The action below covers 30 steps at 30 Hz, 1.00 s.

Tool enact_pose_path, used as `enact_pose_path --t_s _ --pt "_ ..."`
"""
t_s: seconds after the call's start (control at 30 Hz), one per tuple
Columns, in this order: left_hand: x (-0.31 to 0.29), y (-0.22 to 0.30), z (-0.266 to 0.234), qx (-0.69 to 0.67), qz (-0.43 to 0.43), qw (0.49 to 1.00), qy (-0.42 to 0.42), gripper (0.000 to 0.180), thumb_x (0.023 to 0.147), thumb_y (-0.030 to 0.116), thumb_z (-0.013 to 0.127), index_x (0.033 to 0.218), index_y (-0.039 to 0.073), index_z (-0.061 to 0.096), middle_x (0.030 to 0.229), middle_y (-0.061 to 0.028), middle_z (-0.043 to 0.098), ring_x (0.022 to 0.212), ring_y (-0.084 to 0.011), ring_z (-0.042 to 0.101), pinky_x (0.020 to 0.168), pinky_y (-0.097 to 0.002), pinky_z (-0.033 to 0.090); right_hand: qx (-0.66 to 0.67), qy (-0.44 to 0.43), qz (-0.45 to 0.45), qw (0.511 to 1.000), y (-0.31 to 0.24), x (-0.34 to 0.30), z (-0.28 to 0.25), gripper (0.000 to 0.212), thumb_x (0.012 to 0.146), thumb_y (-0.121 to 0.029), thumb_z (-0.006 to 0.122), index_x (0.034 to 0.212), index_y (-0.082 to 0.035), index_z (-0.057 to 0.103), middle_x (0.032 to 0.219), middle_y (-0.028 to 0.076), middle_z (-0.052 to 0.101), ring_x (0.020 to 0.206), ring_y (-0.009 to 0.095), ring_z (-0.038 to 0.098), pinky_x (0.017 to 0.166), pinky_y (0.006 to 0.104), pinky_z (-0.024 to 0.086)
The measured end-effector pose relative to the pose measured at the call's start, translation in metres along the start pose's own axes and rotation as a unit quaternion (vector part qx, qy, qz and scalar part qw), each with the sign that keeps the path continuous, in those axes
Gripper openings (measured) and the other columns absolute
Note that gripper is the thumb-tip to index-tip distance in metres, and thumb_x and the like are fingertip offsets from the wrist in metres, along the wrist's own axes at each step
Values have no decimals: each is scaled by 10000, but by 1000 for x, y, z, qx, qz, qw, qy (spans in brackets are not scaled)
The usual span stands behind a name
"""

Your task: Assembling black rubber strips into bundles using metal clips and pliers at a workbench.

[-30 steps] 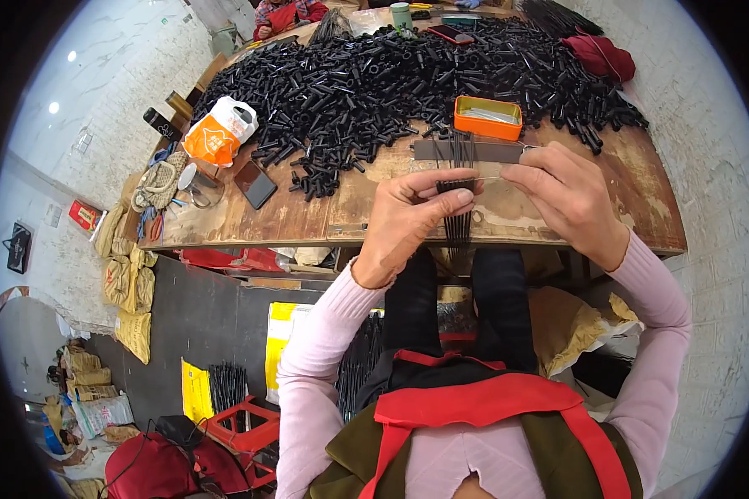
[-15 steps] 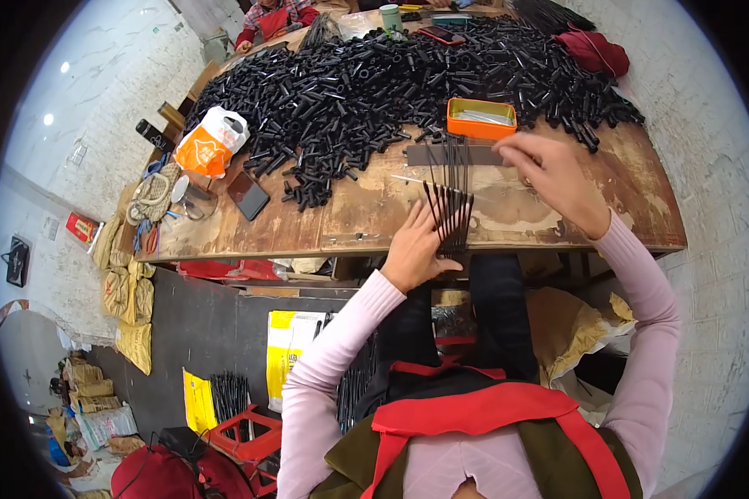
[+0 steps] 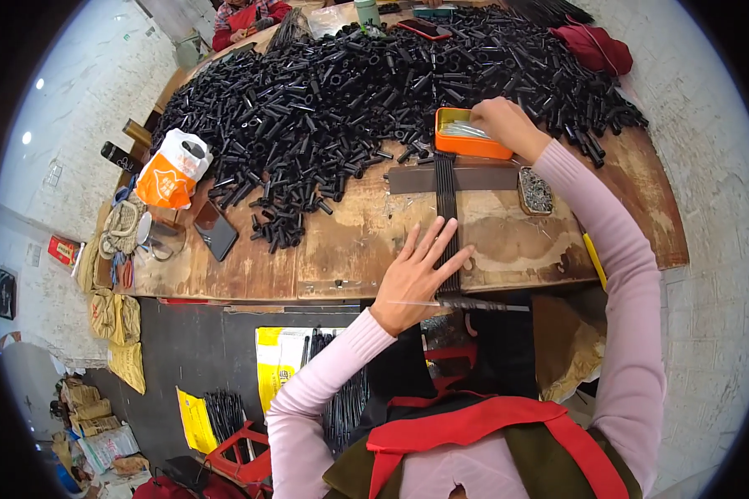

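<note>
My left hand lies with its fingers spread across a row of thin black rods set side by side near the table's front edge. The rods cross a flat dark strip. A thin, pale, blurred strip stretches right from beside my left wrist. My right hand reaches into an orange tin, its fingers bent together over thin whitish strips. Its fingertips are partly hidden, and what they grip is not clear.
A large heap of short black tubes covers the far table. A small container of metal bits sits beneath my right forearm. At left are a phone and an orange-white bag. Another person's hand shows at far left.
The black rods, fanned and tilted up before, now lie flat in a row under my left hand. My right hand has moved left into the orange tin. The view has shifted.
</note>
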<state>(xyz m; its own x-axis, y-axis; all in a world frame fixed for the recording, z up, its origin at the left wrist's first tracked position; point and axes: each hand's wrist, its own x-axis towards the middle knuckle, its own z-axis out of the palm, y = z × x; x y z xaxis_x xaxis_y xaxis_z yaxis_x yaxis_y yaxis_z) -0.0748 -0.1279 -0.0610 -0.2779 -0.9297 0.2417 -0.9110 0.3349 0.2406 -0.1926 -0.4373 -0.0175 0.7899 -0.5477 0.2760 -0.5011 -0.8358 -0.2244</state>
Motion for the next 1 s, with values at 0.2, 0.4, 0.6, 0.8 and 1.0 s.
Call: enact_pose_path --t_s 0.2,0.4,0.6,0.8,1.0 --pt "3 -5 1 116 29 992 -40 1067 545 253 851 1487 224 350 1589 -166 204 1467 -343 211 1200 -480 199 -74 -59 37 995 8 10 8 185 782 -114 642 916 -7 712 888 222 681 855 379 675 768 449 537" --pt "2 -2 1 12 1 1000 -6 748 765 -19 526 1459 241 426 1578 -143 267 1456 -324 264 1179 -488 230 -87 78 -3 993 -15 -27 -15 112 851 -104 596 880 -21 666 848 161 603 811 375 619 706 424 514" --pt "2 -4 3 21 7 1000 9 743 768 -6 531 1460 245 427 1576 -141 273 1452 -321 276 1174 -483 240 21 39 -118 992 -44 -70 3 181 850 -48 580 1028 -31 612 859 152 593 810 365 614 702 441 503" --pt "2 -5 4 30 14 999 14 755 761 -6 536 1462 251 423 1574 -141 276 1449 -319 281 1173 -484 243 1 3 -116 993 -39 -68 4 223 845 -34 588 1065 -50 620 887 131 600 822 337 629 710 433 512" --pt "2 -6 5 29 15 999 8 778 750 -22 538 1467 254 417 1574 -143 276 1448 -322 284 1171 -488 247 10 54 -122 991 -38 -68 8 268 824 -24 595 1089 -47 628 892 121 595 809 319 630 707 412 518"
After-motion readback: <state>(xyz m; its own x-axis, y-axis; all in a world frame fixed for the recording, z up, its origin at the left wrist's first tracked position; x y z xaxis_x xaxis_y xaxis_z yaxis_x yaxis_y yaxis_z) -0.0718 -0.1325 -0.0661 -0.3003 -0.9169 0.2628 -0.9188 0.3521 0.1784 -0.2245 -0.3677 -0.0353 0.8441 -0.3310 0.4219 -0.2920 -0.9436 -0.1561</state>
